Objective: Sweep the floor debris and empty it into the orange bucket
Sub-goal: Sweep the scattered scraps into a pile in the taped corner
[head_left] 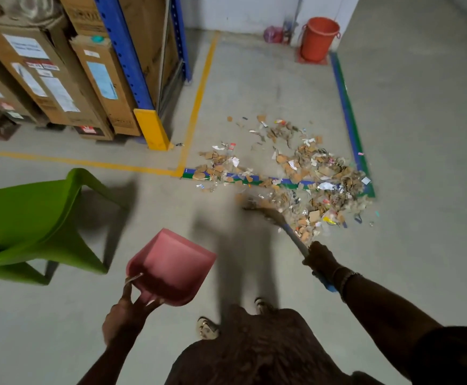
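From the head camera we see the left hand (123,318) low in the frame, its fingers wrapped round the short handle of a pink dustpan (171,266). One finger reaches up along the pan's rim, and the pan is held above the floor (421,162) with its wide mouth pointing away from us. The right hand (319,257) is closed firmly round the handle of a broom (293,234), with beaded bands on the wrist behind it. The handle slants forward and left to the bristle head, which is blurred and sits at the near edge of the debris (310,173).

The debris is a loose spread of torn cardboard, paper scraps and bits of plastic. It lies across the blue and green floor tape (349,115) and is thickest toward the taped corner on the right. The orange bucket (318,38) stands upright against the far wall, well apart from the pile. A green plastic chair (32,218) is on our left near the dustpan. Beyond it, cardboard boxes (60,79) lean by a blue rack (126,51).
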Demonstrator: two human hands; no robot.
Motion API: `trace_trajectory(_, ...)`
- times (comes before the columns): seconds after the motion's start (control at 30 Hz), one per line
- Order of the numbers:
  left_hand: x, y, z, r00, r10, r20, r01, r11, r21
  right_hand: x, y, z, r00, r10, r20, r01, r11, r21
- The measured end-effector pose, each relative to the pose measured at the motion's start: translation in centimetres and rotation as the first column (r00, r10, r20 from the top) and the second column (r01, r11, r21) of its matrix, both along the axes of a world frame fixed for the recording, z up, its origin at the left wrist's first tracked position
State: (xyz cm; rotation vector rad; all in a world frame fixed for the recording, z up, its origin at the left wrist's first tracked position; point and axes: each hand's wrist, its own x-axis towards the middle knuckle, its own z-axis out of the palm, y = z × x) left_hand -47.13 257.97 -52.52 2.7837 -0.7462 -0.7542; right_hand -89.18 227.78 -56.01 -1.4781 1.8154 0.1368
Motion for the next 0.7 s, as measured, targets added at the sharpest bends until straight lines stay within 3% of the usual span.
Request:
trace_trajectory(0.17, 2.7, 0.2, -0.9, 0.999, -0.031, 0.01, 0.032, 0.999, -0.014, 1.8, -0.6, 2.6, 0.963, -0.213, 0.163, 0.214, 0.977, 0.009)
trace_trajectory(0.33, 4.7, 1.2, -1.3, 1.0, -0.01, 0.012, 0.011, 0.999, -0.034, 6.2, 0.7, 4.6, 0.9, -0.251, 0.357, 0.262, 0.965, 0.018)
trace_trajectory(0.47, 6.0, 2.3, -1.3, 1.0, -0.003, 0.005, 0.003, 1.0, -0.015, 10.9, 0.5, 3.9, 0.877, -0.214, 0.429, 0.213, 0.976, 0.051)
trace_trajectory(0.7, 8.1, 3.1, 0.0, 0.998, 0.061, 0.014, -0.062, 0.997, 0.056, 21.2, -0.2, 1.7, 0.924, 0.099, 0.368, -0.144, 0.985, 0.096)
